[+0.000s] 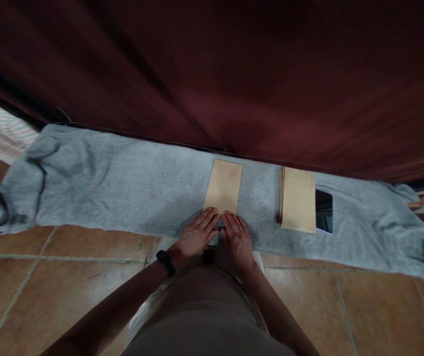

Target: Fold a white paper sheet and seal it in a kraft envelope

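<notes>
A tan paper envelope (223, 185) lies flat on the grey cloth in front of me, with small red print near its far right corner. My left hand (197, 230) rests with its fingers stretched out over the envelope's near left edge. Beside it, my right hand (237, 240) lies flat with its fingertips on the near right edge. The fingertips nearly meet at the middle of that edge, which they cover. To the right is a stack of similar envelopes (298, 200), apart from both hands.
A dark phone (324, 211) lies right of the stack, close against it. The grey cloth (133, 188) covers a long narrow surface, rumpled at both ends. Dark red fabric (234, 74) hangs along the far side. Tiled floor (96, 287) shows on the near side.
</notes>
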`<state>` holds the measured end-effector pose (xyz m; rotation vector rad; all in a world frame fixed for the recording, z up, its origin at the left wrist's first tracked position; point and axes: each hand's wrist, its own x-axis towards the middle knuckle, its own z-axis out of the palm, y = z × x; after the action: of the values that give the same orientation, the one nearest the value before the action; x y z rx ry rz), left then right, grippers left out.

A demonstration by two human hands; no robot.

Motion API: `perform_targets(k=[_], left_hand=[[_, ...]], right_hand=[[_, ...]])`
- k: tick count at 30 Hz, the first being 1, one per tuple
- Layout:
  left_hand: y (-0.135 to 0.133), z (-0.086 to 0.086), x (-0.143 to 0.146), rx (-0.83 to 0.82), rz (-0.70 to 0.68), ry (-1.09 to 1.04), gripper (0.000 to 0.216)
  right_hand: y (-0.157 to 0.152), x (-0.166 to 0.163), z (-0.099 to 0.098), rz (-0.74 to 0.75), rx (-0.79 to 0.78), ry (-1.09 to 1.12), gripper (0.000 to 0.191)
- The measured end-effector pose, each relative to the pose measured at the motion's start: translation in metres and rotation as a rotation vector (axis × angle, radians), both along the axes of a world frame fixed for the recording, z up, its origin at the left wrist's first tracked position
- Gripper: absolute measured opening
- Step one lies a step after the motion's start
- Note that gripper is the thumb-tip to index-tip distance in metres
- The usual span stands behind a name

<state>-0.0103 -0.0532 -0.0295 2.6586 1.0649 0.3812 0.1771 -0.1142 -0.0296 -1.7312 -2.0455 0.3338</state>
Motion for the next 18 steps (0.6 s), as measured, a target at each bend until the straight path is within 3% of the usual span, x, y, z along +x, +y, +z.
perform_targets(k=[9,14,18], left_hand=[[-0.001,0.001,0.002,-0.055,0.008,-0.001,0.051],[-0.003,0.001,0.003,0.044,-0.013,0.106,0.054],[-0.004,0.003,0.002,0.117,-0.034,0.200,0.053]], right_hand=[[-0.009,0.011,0.002,-0.054,0.002,-0.010,0.050],[-0.006,0.004,0.007,-0.058,0.015,-0.023,0.050],[0.001,-0.010,0.008,0.036,0.010,-0.022,0.051]])
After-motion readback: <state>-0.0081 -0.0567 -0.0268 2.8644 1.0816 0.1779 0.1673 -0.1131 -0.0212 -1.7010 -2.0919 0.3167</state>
